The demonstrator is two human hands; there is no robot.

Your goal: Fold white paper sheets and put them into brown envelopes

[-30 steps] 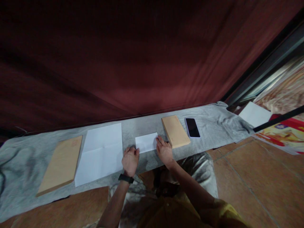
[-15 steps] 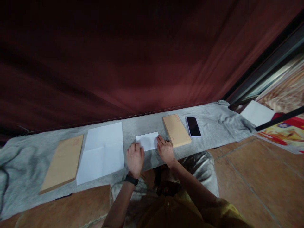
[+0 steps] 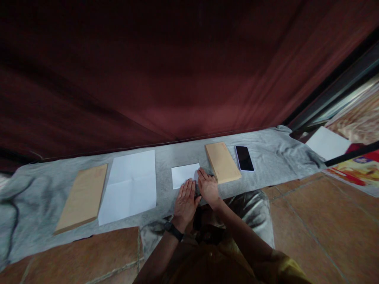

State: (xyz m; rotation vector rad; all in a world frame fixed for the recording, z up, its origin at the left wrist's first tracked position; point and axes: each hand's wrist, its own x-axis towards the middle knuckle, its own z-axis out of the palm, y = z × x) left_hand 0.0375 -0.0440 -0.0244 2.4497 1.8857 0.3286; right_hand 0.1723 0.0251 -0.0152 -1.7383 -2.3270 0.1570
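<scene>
A small folded sheet of white paper lies flat on the grey cloth, in front of me. My left hand rests with stretched fingers on its lower edge, thumb out to the side. At the paper's right edge lies my right hand, fingers extended and flat, close to the left hand. Just right of it is a stack of brown envelopes. To the left, larger white sheets with fold creases lie spread out.
Another brown envelope stack lies at the far left. A phone with a dark screen sits right of the near envelopes. The grey cloth covers the narrow surface below a dark red curtain. A colourful box is at the far right.
My left hand has moved right, from the paper's left edge to its lower edge beside my right hand. My right hand stays at the right edge. The view has shifted slightly.
</scene>
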